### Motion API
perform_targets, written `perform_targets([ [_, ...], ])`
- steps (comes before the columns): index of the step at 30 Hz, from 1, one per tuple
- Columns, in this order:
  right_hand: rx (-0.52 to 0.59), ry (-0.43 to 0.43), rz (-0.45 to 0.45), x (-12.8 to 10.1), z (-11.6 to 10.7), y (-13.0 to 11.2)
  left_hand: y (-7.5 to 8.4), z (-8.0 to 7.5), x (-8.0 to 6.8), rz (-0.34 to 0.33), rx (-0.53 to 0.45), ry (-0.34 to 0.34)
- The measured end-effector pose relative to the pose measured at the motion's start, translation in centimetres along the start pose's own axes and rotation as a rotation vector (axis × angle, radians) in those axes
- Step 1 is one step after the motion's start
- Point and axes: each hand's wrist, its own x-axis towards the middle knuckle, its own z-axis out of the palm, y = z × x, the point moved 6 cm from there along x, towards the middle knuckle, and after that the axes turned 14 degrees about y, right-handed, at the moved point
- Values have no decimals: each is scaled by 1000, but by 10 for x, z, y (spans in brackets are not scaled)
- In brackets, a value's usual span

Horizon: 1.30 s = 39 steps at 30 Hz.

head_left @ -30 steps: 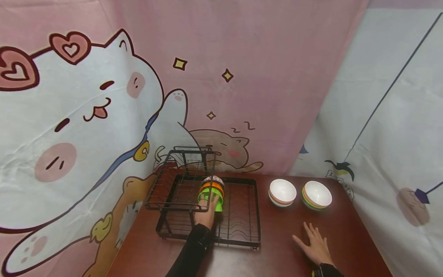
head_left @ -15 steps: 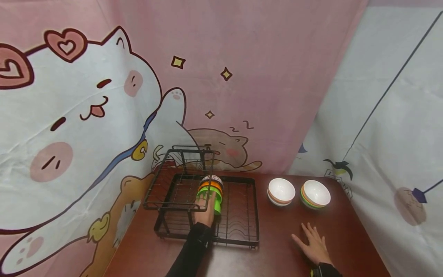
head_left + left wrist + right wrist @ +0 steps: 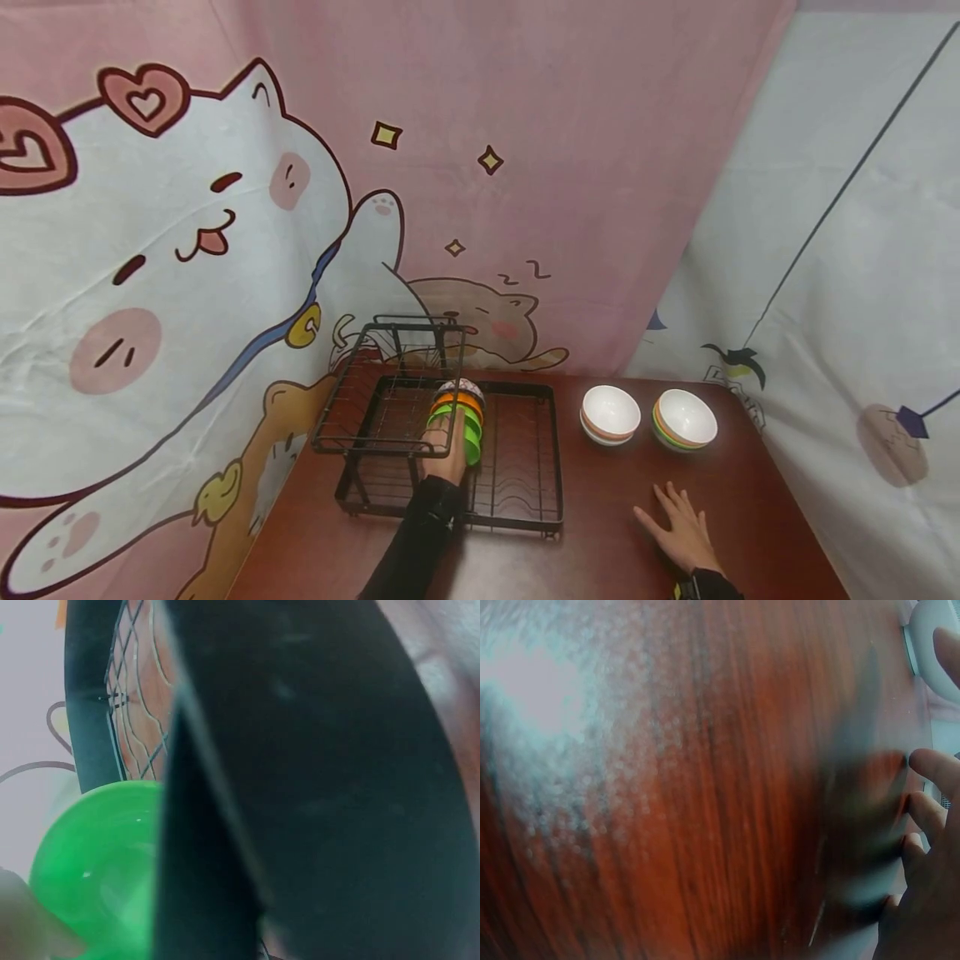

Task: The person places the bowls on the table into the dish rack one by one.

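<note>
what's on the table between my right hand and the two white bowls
Nothing: in the head view, only bare brown table lies between the right hand, resting flat, and the two white bowls.

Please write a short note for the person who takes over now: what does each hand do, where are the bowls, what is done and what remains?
Left hand: on the green bowl, the nearest of a row of bowls standing on edge in the black dish rack; whether the fingers grip it or only press cannot be told.
Right hand: flat and spread on the red-brown table, holding nothing.
Done: the green bowl, an orange bowl and a patterned bowl are in the rack.
Left: two white bowls, one with a tan outside and one with a striped outside, stand upright on the table to the right of the rack.
</note>
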Motion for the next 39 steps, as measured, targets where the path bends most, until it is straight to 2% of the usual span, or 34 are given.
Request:
perform_targets([
  [7,5,3,0,-1,1,0,-2,2,-5,15,-26,45],
  [11,3,0,5,-1,2,1,-1,-3,-4,21,-63,106],
  [14,-1,-2,11,-1,2,1,2,-10,-5,10,-121,123],
  [21,-1,-6,15,-1,3,1,11,-23,-1,4,-117,-18],
  [25,5,1,4,-1,3,2,13,-29,3,10,-133,-36],
  [28,9,9,-9,-1,1,1,18,-36,3,76,-139,-53],
  [31,19,13,-17,-2,0,-1,25,-51,-2,176,-211,-72],
  [35,27,3,-8,-3,0,-2,32,-78,-24,333,-392,-63],
  [39,18,7,-5,-3,-1,-1,29,-95,-54,459,-502,-52],
])
